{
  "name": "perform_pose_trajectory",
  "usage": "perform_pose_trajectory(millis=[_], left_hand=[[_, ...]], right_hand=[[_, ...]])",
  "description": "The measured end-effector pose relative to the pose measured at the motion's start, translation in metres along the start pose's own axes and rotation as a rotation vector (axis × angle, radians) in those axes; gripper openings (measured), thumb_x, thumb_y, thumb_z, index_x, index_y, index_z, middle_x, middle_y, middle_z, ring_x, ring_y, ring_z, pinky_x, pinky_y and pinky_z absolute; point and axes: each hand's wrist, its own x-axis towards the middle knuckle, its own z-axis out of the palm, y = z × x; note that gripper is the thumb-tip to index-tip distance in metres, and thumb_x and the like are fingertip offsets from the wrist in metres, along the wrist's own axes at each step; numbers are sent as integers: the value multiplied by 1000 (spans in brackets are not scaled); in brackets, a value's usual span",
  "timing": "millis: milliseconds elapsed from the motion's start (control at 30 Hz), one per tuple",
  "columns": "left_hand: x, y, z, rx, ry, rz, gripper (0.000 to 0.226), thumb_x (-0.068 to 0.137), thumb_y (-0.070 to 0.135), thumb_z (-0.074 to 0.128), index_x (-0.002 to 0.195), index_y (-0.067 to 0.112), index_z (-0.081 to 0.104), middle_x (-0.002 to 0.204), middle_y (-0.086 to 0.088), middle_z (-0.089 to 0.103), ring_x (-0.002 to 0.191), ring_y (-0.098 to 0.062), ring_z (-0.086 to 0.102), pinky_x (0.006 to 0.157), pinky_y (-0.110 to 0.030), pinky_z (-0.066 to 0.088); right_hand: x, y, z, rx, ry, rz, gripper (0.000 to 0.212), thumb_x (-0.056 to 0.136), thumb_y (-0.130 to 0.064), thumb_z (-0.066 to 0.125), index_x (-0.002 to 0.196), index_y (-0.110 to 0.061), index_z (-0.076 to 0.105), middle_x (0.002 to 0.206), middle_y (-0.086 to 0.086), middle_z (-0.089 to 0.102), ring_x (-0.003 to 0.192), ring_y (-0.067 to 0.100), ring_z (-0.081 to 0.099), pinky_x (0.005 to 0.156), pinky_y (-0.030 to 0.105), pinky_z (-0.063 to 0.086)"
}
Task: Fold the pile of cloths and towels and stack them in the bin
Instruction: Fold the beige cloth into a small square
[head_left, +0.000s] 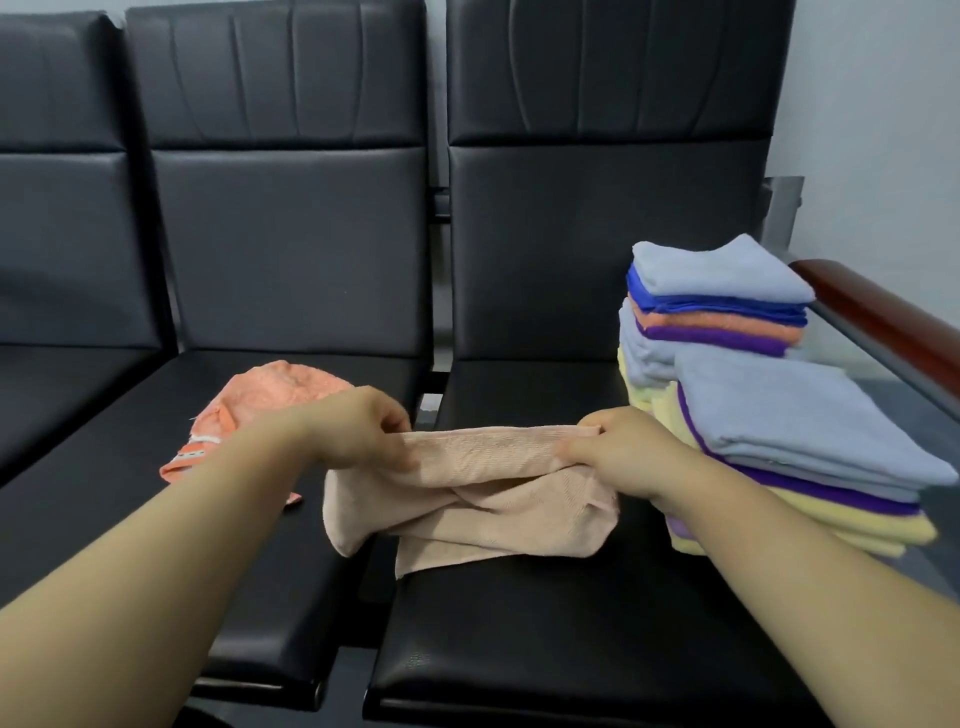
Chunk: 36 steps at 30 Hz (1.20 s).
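Note:
A pale peach towel (483, 499) hangs stretched between my two hands above the black seat (519, 623). My left hand (358, 426) pinches its upper left edge and my right hand (618, 452) pinches its upper right edge. The towel's lower part sags in loose folds onto the seat. A crumpled orange cloth (260, 405) lies on the neighbouring seat to the left, partly behind my left forearm. Two stacks of folded cloths sit at the right: a far stack (717, 296) and a near stack (810, 441) in light blue, purple, orange and yellow. No bin is in view.
A row of black padded chairs (291, 234) fills the scene. A gap (426, 405) separates the two seats. A dark red armrest (883, 322) runs along the right edge beside the stacks. A pale wall (883, 104) stands behind.

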Motion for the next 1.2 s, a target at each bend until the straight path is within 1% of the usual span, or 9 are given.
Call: perform_pose_trajectory(millis=[200, 267, 400, 467, 600, 700, 900, 1067, 1200], left_hand=[[-7, -38, -12, -62, -71, -272, 20, 73, 40, 81, 86, 26, 75, 88, 4, 73, 85, -21, 69, 75, -36, 60], [-6, -49, -11, -141, -55, -365, 34, 71, 42, 77, 90, 14, 72, 83, -1, 65, 72, -22, 57, 66, -33, 51], [0, -53, 4, -573, 40, -610, 15, 91, 24, 67, 87, 12, 58, 55, -2, 46, 42, -13, 35, 42, -20, 25], [4, -47, 14, -947, 109, -660, 13, 99, 20, 63, 89, 12, 60, 53, 0, 50, 35, -8, 44, 35, -17, 31], [19, -30, 14, -1579, 332, -439, 14, 107, 16, 52, 115, 10, 61, 89, -8, 62, 87, -26, 68, 61, -34, 60], [23, -8, -12, -1576, 453, -83, 20, 110, 22, 44, 111, 25, 63, 122, -7, 70, 110, -22, 68, 100, -38, 50], [11, 12, -43, -1574, 504, 296, 25, 110, 19, 43, 123, 13, 63, 126, -7, 70, 125, -20, 64, 107, -39, 45], [12, -21, -21, -1171, 396, 181, 33, 102, 27, 54, 125, 8, 68, 128, -10, 70, 127, -29, 62, 101, -36, 42], [6, -45, 20, -562, 353, -155, 17, 96, 26, 68, 82, 16, 70, 76, 3, 64, 71, -16, 56, 64, -27, 41]], right_hand=[[11, -7, 2, 91, 73, 104, 32, 86, -21, 68, 63, -18, 46, 70, 6, 41, 67, 23, 38, 59, 37, 31], [18, -10, 4, 53, 70, 211, 30, 89, -16, 62, 65, -16, 45, 72, 6, 40, 66, 22, 36, 59, 34, 31], [30, -20, 8, -102, 50, 318, 16, 96, -17, 57, 98, -9, 71, 88, 8, 54, 82, 25, 59, 77, 35, 44], [37, -20, 7, 24, 110, 289, 16, 95, -21, 63, 99, -10, 74, 90, 9, 61, 84, 25, 61, 80, 40, 51], [50, -31, -4, 515, 275, 136, 22, 99, -27, 66, 110, -9, 74, 93, 4, 71, 87, 19, 68, 82, 39, 57], [49, -52, -20, 967, 285, -27, 11, 107, -23, 57, 113, -21, 67, 112, 2, 74, 105, 17, 73, 95, 35, 57], [24, -75, -55, 1128, 378, -333, 20, 109, -16, 52, 104, -25, 70, 114, -3, 76, 113, 13, 70, 99, 31, 53], [28, -44, -46, 525, 444, -135, 19, 102, -30, 60, 95, -21, 75, 99, 6, 77, 100, 25, 73, 95, 46, 59], [25, -1, -12, 149, 197, 107, 23, 97, -26, 57, 89, -15, 75, 80, 13, 77, 84, 33, 74, 86, 50, 61]])
